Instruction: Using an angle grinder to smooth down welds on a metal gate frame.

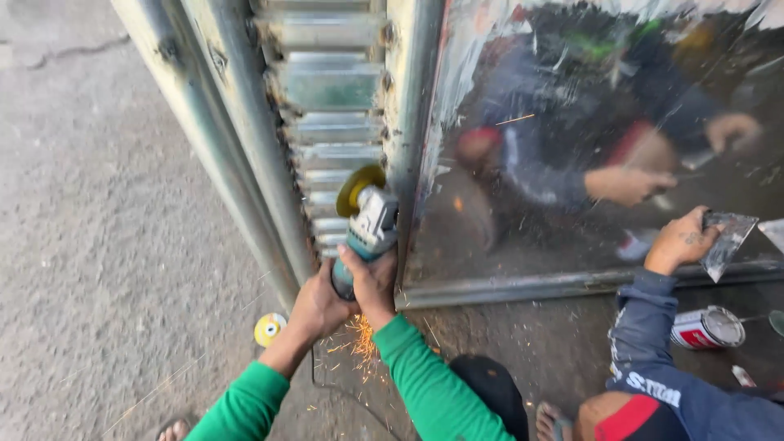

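Angle grinder (367,224) clamped in tight grip of both left hand (317,309) and right hand (374,282), disc against steel gate frame (404,122), sparks (359,339) below.

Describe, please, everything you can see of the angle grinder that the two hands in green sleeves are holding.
The angle grinder has a teal and grey body and a yellow-green disc at its top end. It points up, with the disc at the metal gate, close to the vertical post beside the louvred slats. The left hand and right hand both grip its lower body. Orange sparks fly below the hands. A thin dark cable seems to trail down between the arms.
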